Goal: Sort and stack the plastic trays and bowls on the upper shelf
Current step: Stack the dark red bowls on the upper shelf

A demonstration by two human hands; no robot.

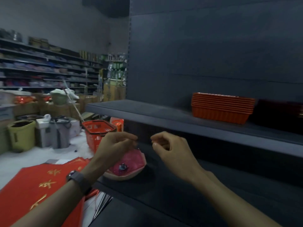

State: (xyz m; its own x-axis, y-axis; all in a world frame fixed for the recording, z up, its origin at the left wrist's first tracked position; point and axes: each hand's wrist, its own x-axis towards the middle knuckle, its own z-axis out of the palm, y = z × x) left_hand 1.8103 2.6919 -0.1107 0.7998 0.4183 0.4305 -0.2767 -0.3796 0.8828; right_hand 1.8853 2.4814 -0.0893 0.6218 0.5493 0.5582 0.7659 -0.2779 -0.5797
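Nested orange trays sit on the upper shelf, at two o'clock from the hands, with a dark stack just beside them at three o'clock. A pink bowl lies at five o'clock below the left hand. The left and right hand hover with fingers loosely curled, holding nothing.

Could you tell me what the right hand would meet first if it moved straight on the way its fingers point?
Probably the left hand: the fingers of the right hand curl leftward toward it across a small gap, though depth is unclear.
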